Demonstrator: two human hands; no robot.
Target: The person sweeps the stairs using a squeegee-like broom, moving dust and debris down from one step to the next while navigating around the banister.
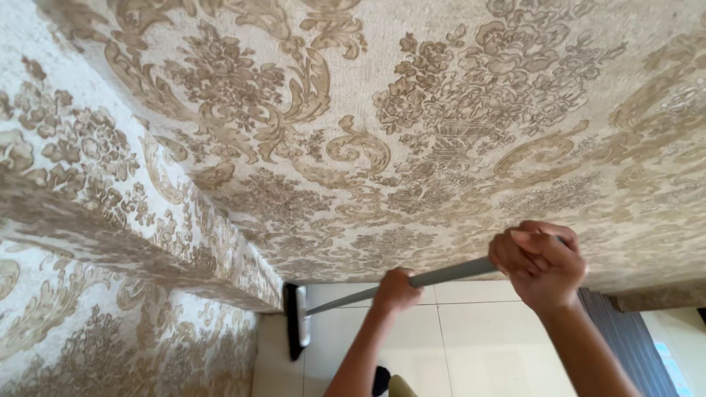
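The right hand was curled into a full fist around the upper end of the pole, fingers wrapped tight over it and knuckles turned up toward the camera, so the pole's tip was hidden inside the grip. The left hand sat lower down the same pole, also closed around it, with the fingers folded under and the back of the hand showing. Both forearms ran down toward the bottom edge of the view, the left one nearly straight, the right one angled out to the side.

From the right hand the grey pole sloped down and away, through the left hand, to the broom head beyond it. The head, dark with a pale band, stood on edge on the floor well past the left hand, just at the foot of the sofa.

The sofa, covered in cream cloth with a tan floral pattern, filled everything above and left of the hands; its body hung over the pole, and another part of it ran close beside the broom head. The floor under the hands was pale tile with thin joints. Right of the right forearm lay a dark ribbed strip. Near the left elbow a small dark shape showed, too cut off to tell.
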